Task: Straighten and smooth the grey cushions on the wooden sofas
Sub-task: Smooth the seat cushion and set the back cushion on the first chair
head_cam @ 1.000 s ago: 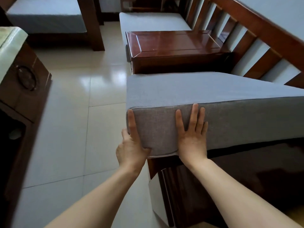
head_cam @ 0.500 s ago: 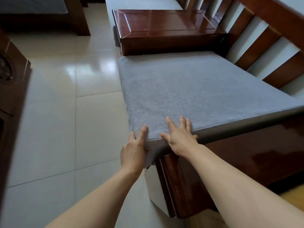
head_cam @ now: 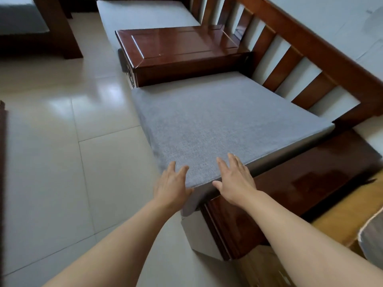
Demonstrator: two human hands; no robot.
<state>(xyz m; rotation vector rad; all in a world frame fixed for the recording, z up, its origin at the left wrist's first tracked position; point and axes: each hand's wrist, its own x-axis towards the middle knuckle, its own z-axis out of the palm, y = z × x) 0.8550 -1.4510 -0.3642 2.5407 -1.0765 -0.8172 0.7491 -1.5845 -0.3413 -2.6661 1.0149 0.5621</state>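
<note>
The flat rectangular grey fabric cushion point(head_cam: 217, 125) lies level on the seat of the dark polished wooden sofa point(head_cam: 310, 183), stretching away from the fingers toward a glossy red-brown wooden armrest table point(head_cam: 180, 52). Its near corner sits just under both hands and juts a little past the frame, so it looks not quite squared. The left hand point(head_cam: 172, 189) rests at that corner, fingers point(head_cam: 183, 169) straight on the top face and thumb against the side. The right hand point(head_cam: 236, 181), just beside it, lies flat on the near edge, fingers point(head_cam: 232, 160) spread and released; neither hand grasps anything. Ahead of the fingertips the fabric looks even, with no creases I can make out, so this cushion seems nearly done: only a final nudge of the corner and a sweep across the top appear left. Beyond the table a second pale grey cushion point(head_cam: 143, 15) lies on the next seat, and another point(head_cam: 20, 21) sits far to the left of the fingers across the pale tiled floor point(head_cam: 62, 141); whether those need attention cannot be judged from here.
</note>
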